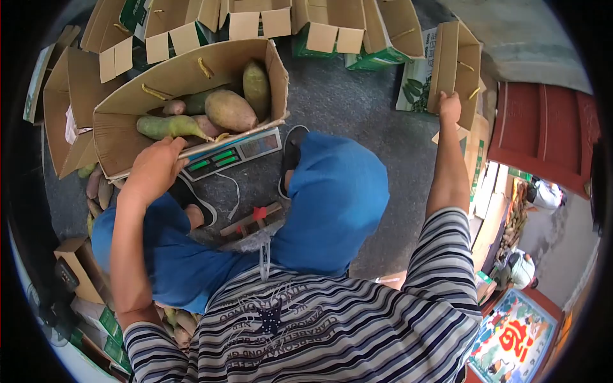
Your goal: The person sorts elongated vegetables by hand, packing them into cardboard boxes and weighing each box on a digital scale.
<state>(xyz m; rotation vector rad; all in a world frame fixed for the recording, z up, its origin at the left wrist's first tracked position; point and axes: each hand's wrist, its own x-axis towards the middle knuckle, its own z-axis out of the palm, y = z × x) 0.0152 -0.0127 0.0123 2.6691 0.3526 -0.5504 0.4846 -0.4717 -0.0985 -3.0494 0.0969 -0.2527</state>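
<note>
Head view: the left arm [131,249] reaches forward with the elbow bent, and the left hand [153,169] lies over the near rim of an open cardboard box [185,67], its fingers bent toward the inside; whether they pinch the cardboard I cannot tell. The right arm [447,182] stretches out nearly straight to the other side, well apart from the left, and the right hand [449,110] is closed around the edge of an upright carton [444,57].

The cardboard box sits in front of the person's left knee, resting on a scale [263,144] whose green displays are lit along the near side. Inside it lie several large vegetables: a long greenish one [167,127] by the near wall, a broad brownish one [231,110] in the middle, and a dark green one [257,88] leaning at the far corner, with others partly hidden between them. Yellow cord handles [153,92] show on the far wall.

The carton at the right hand has yellow cord handles too, and a printed green-and-white panel [415,86] shows beside it. Beyond the box, more open cartons [329,25] stand in a row with flaps folded out. Another open carton [59,115] at the far left holds something pale [71,124].
</note>
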